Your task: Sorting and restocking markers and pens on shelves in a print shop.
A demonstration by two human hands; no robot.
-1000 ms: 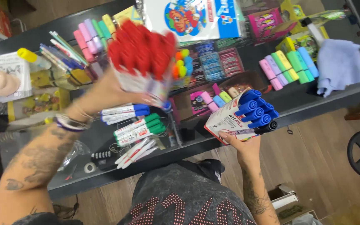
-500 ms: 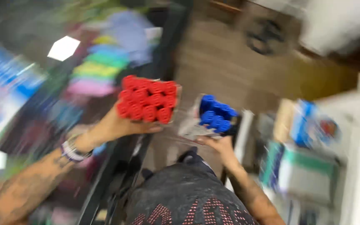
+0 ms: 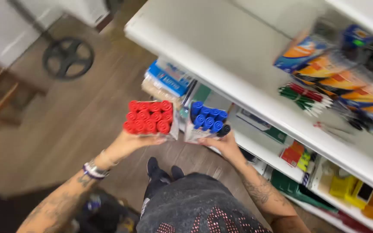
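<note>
left hand [image 3: 128,144] red markers [image 3: 148,117], right hand [image 3: 225,146] blue markers [image 3: 207,120]

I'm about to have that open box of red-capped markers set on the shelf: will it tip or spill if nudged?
Probably tippy: the box of red-capped markers is open-topped, with the caps standing proud of its rim. The left hand supports it from below, so it seems light, likely thin card that could flex. If it tips, the round markers may well slide out and roll on the smooth white shelf.

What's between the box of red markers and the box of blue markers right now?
Nothing is held there. In the head view, the box of red markers and the box of blue markers stand apart, with only shelf stock behind the gap.
</note>
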